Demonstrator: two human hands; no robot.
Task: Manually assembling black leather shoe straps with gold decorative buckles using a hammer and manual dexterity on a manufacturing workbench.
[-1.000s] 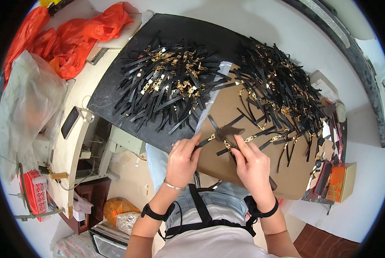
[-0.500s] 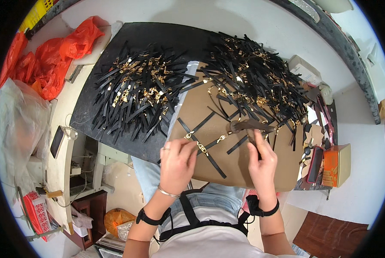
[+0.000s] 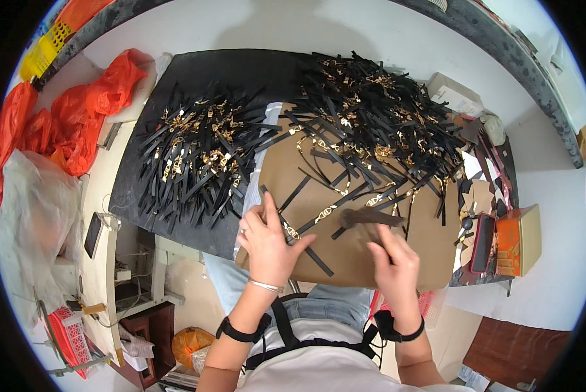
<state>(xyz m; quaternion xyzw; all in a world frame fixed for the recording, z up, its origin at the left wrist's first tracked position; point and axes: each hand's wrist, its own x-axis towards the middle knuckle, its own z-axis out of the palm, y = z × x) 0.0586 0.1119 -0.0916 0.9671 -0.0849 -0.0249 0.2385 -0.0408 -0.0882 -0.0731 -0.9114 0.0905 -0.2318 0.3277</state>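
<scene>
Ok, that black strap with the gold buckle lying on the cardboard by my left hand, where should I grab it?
Probably the bare black end of the strap pointing toward you, pinched from above with the left hand. It lies flat on the cardboard sheet with nothing over it, while the far end runs toward other straps.

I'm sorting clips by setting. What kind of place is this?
Probably a small assembly workshop. Two heaps of black straps with gold-coloured fittings cover the bench, the left hand presses one strap on a brown board, and the right hand works a dark tool.
</scene>
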